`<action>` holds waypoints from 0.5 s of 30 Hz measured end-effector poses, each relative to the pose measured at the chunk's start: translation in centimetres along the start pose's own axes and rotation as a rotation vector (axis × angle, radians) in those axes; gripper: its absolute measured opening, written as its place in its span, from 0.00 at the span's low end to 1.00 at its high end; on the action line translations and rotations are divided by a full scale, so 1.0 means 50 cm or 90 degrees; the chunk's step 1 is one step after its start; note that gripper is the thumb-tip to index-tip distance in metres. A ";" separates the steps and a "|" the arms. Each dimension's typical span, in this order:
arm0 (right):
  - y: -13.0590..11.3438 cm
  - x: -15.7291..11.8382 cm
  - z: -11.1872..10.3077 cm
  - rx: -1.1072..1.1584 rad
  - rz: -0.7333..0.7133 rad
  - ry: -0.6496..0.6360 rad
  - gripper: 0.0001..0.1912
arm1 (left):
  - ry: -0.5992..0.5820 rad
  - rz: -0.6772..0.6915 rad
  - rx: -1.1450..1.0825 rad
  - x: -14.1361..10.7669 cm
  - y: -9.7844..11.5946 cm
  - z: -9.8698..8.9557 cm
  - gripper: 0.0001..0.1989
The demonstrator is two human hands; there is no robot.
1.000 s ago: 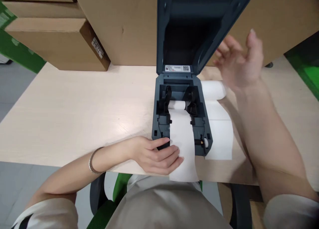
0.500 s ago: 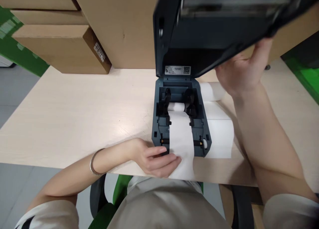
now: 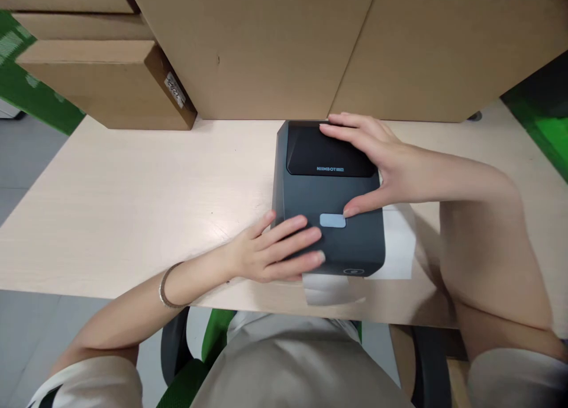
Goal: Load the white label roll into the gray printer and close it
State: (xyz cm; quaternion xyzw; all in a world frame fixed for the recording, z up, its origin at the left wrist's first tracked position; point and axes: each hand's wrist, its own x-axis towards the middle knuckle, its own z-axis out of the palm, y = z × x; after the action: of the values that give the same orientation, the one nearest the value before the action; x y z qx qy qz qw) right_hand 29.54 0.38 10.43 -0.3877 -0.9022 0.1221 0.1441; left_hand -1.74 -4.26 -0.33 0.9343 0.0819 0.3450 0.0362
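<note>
Rested the left hand [image 3: 273,251] over the near left part of the printer [image 3: 331,195], with fingers spread and clasping nothing, probably to steady the casing. Spanned the right side of the closed lid [image 3: 364,245] with the right hand [image 3: 390,154], with fingers stretched over the dark panel [image 3: 306,154] and thumb tip at the corner of the pale blue button [image 3: 332,220], likely to spread weight across the top; could not tell whether pressing. Had the printer standing on the table [image 3: 177,201] near its front edge, perhaps for easy reach. Saw a strip of paper [image 3: 326,290] jutting out at the front, apparently with its end left free. Saw also a white sheet [image 3: 399,254] lying beside the printer, and large cardboard boxes [image 3: 248,53] behind, seemingly out of the way.
</note>
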 end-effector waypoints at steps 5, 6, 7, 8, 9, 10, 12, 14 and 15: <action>0.000 0.002 -0.007 0.004 0.001 -0.016 0.57 | 0.038 0.042 0.050 0.030 -0.004 -0.027 0.25; -0.002 0.001 -0.010 0.000 0.003 -0.023 0.57 | 0.038 0.045 0.055 0.030 -0.005 -0.025 0.24; -0.004 -0.001 -0.012 -0.006 0.008 -0.029 0.56 | 0.035 0.047 0.058 0.029 -0.005 -0.024 0.23; -0.007 -0.005 -0.014 -0.012 0.014 -0.031 0.55 | 0.030 0.045 0.058 0.027 -0.006 -0.022 0.23; -0.010 -0.010 -0.015 -0.019 0.022 -0.030 0.53 | 0.021 0.040 0.054 0.025 -0.006 -0.021 0.23; -0.015 -0.016 -0.015 -0.028 0.028 -0.030 0.52 | 0.008 0.033 0.046 0.022 -0.006 -0.020 0.23; -0.028 -0.030 -0.010 -0.047 0.021 -0.019 0.53 | -0.016 0.014 0.025 0.017 -0.004 -0.018 0.24; -0.051 -0.044 -0.001 -0.063 -0.013 -0.008 0.59 | -0.020 0.010 0.004 0.011 -0.001 -0.014 0.27; -0.067 -0.050 0.004 -0.069 -0.030 -0.006 0.62 | -0.018 0.019 -0.013 0.007 0.001 -0.010 0.29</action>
State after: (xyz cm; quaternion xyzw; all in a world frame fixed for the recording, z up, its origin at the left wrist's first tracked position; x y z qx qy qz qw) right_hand 28.90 -3.70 10.93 -0.3727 -0.9172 0.0716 0.1213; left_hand -1.81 -4.23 0.29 0.9398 0.0640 0.3330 0.0418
